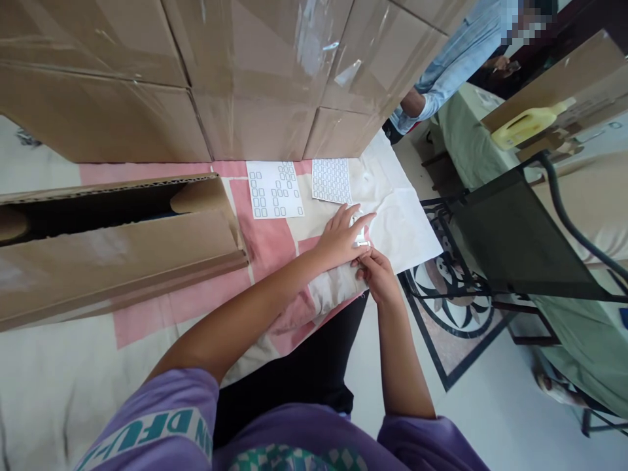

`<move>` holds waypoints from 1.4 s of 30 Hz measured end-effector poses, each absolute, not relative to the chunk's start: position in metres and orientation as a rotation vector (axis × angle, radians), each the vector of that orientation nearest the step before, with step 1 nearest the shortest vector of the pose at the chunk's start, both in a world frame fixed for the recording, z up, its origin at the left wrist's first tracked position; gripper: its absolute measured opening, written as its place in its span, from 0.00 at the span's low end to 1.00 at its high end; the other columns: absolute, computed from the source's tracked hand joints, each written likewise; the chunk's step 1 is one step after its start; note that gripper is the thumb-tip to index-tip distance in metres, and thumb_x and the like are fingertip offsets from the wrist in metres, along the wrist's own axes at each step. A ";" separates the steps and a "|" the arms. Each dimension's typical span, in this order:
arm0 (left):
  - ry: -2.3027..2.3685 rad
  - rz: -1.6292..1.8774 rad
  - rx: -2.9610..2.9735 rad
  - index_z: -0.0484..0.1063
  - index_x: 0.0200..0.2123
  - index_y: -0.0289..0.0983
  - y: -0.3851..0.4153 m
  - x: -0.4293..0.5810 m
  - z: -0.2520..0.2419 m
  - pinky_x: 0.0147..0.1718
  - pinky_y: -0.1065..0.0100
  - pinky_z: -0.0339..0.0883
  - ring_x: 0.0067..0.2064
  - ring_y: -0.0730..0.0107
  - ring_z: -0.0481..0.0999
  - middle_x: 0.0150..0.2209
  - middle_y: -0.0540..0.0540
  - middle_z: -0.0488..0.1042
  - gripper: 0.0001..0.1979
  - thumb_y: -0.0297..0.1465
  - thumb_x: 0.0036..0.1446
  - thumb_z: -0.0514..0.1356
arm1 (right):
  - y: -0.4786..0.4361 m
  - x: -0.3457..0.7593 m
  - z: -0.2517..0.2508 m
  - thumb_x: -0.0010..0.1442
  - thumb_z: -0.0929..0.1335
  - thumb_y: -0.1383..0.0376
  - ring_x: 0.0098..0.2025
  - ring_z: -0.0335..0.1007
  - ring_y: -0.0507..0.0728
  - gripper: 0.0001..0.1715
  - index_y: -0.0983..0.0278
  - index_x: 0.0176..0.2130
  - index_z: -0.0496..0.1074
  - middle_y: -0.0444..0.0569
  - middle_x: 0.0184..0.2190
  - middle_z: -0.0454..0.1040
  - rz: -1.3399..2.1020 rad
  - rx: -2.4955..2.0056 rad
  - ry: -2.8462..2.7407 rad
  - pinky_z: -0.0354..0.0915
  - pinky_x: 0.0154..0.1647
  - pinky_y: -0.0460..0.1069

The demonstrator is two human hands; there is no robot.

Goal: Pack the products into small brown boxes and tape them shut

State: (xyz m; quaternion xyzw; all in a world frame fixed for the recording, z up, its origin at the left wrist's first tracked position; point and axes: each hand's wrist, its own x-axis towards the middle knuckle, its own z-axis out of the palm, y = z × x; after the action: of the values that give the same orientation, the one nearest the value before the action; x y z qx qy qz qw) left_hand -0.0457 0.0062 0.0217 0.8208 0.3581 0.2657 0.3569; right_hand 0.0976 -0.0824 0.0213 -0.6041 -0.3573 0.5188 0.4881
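My left hand (338, 239) lies palm down near the table's edge, its fingers spread and stretched out over a small white piece (363, 237). Right beside it, my right hand (377, 273) is closed in a pinch at the near edge of that piece; what sits between its fingertips is too small to make out. Beyond the hands lie two sheets of small outlined labels. The left label sheet (269, 190) has many gaps in its rows, while the right label sheet (331, 180) looks nearly full.
Taped cardboard boxes (260, 78) stand stacked along the back. At left is an open long carton (122, 261). White paper (400, 226) covers the table's right end. A dark chair (520, 235) stands right; a person in a light blue shirt (456, 59) is behind.
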 end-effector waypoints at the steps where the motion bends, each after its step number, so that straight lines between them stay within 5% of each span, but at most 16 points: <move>1: 0.926 0.683 2.118 0.52 0.72 0.49 0.006 -0.046 0.022 0.72 0.44 0.47 0.78 0.46 0.37 0.76 0.43 0.44 0.38 0.36 0.62 0.62 | -0.082 0.097 0.022 0.53 0.78 0.53 0.26 0.64 0.49 0.17 0.62 0.29 0.74 0.45 0.27 0.73 1.261 -1.470 -0.871 0.62 0.20 0.43; 16: 0.959 0.789 2.213 0.54 0.71 0.43 0.002 -0.046 0.011 0.71 0.45 0.51 0.77 0.46 0.40 0.75 0.39 0.50 0.37 0.44 0.64 0.62 | -0.083 0.095 0.025 0.53 0.78 0.52 0.25 0.64 0.50 0.17 0.62 0.32 0.77 0.45 0.26 0.73 1.239 -1.496 -0.899 0.61 0.20 0.44; 25: 0.971 0.701 2.162 0.54 0.71 0.48 0.002 -0.047 0.023 0.71 0.42 0.52 0.78 0.43 0.37 0.77 0.43 0.43 0.35 0.37 0.64 0.62 | -0.085 0.098 0.022 0.54 0.79 0.51 0.21 0.61 0.47 0.19 0.62 0.31 0.75 0.43 0.27 0.75 1.246 -1.502 -0.925 0.58 0.19 0.44; 42: 1.013 0.636 2.170 0.53 0.71 0.48 -0.001 -0.042 0.026 0.72 0.40 0.48 0.77 0.39 0.34 0.77 0.45 0.39 0.36 0.31 0.62 0.62 | -0.083 0.101 0.017 0.54 0.79 0.54 0.29 0.68 0.51 0.16 0.63 0.32 0.78 0.46 0.28 0.75 1.235 -1.485 -0.917 0.69 0.26 0.44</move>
State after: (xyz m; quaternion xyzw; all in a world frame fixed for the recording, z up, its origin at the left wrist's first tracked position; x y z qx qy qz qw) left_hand -0.0417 -0.0011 0.0262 0.8279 0.3867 0.2425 0.3260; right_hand 0.1008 -0.0830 0.0167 -0.6091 -0.3761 0.5063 0.4808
